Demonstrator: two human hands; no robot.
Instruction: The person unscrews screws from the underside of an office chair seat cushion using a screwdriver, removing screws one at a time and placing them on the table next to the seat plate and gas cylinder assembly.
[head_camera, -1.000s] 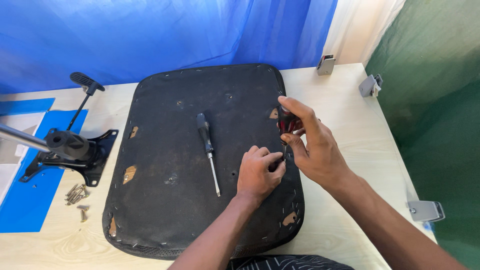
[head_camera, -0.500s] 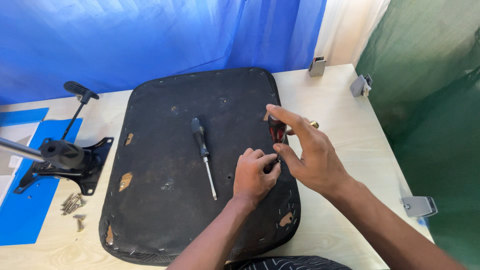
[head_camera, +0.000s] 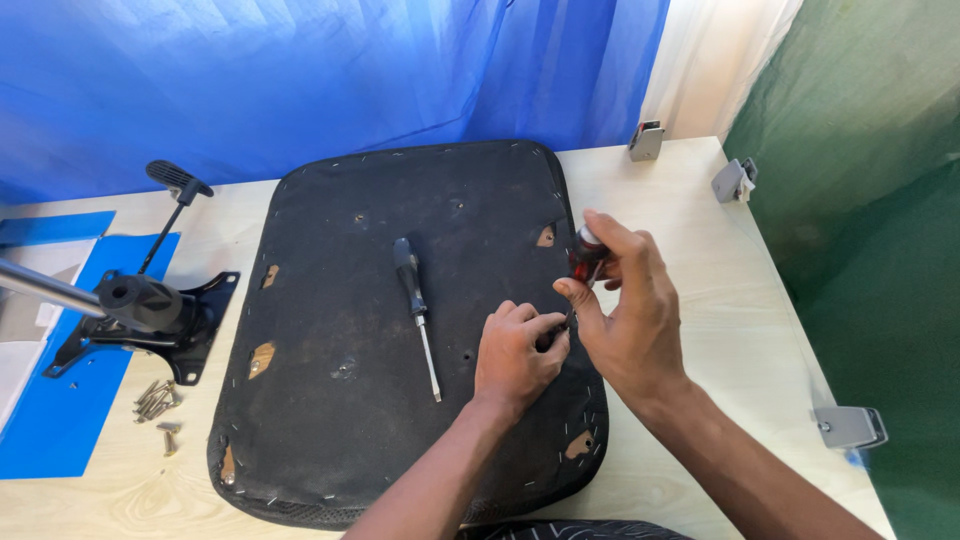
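Observation:
A black upholstered chair seat (head_camera: 350, 300) lies underside up on the wooden table (head_camera: 700, 250). My right hand (head_camera: 625, 310) grips a red-handled screwdriver (head_camera: 587, 255), its tip angled down toward the seat's right side. My left hand (head_camera: 515, 350) rests fisted on the seat, its fingers pinched at the screwdriver's tip; whatever it pinches is hidden. A second screwdriver with a black handle (head_camera: 415, 305) lies loose on the seat, left of my left hand.
A black chair mechanism with a lever (head_camera: 145, 305) sits at the left on blue sheets (head_camera: 50, 420). Several loose screws (head_camera: 158, 405) lie in front of it. Grey metal clamps (head_camera: 848, 426) (head_camera: 733, 180) (head_camera: 646, 140) sit along the table's edges. A blue tarp hangs behind.
My right hand has tilted the red-handled screwdriver and brought its tip to my left hand's fingers. The camera view has shifted slightly; the seat and black screwdriver stay put.

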